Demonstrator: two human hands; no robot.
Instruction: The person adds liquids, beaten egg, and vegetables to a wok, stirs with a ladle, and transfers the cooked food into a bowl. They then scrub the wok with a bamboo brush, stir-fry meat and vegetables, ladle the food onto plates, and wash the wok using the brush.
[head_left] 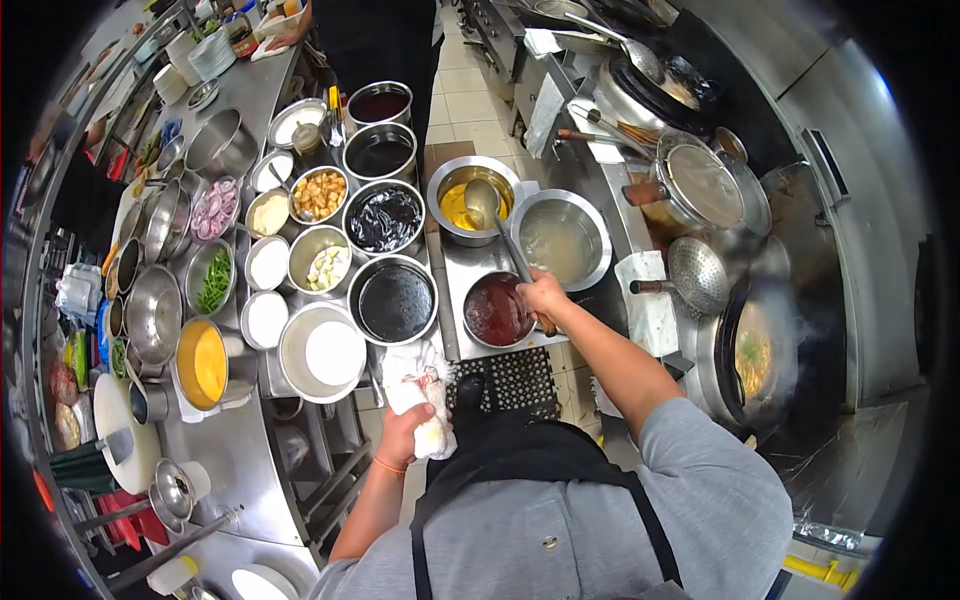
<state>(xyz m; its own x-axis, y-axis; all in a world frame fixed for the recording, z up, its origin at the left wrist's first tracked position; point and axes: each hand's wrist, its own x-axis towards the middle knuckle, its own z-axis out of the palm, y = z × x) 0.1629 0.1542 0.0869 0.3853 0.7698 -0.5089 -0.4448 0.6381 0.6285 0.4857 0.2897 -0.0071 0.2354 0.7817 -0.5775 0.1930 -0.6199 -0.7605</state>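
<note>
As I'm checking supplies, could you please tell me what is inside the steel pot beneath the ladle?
Inside the steel pot is yellow liquid, possibly oil; the ladle's bowl covers part, hiding what lies beneath.

A ladle [482,198] was gripped by its handle in the right hand [543,297], its head held over a pot of yellow liquid [436,185]. A pot of red liquid [465,310] was placed nearer. A white cloth [418,385] was clasped in the left hand [408,430]. Dark liquid [392,302] was held in pots farther left.
</note>
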